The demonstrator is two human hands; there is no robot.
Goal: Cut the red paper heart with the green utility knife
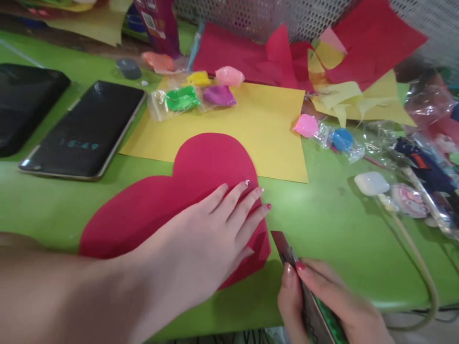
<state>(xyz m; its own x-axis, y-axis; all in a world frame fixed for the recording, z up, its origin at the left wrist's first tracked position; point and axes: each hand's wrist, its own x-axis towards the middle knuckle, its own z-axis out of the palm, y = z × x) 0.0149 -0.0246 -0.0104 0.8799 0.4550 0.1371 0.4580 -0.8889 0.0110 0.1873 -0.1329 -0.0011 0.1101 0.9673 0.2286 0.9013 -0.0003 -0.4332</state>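
A red paper heart (211, 162) lies on the green table, its upper lobe overlapping a yellow sheet of paper (265, 129). My left hand (211, 234) rests flat on the heart with fingers stretched toward its right edge. In my right hand (326, 296) is a utility knife (310, 301), gripped between thumb and fingers. Its blade points up and left, just right of the heart's tip and apart from it. The heart's lower left part is hidden under my left forearm.
A phone (86, 129) and a black case-like object (28, 105) lie at left. Small bagged clay pieces (182, 98) sit on the yellow sheet. Red paper scraps (244, 55) lean at the back. A white plug with a cable (373, 184) and wrapped odds and ends lie at right.
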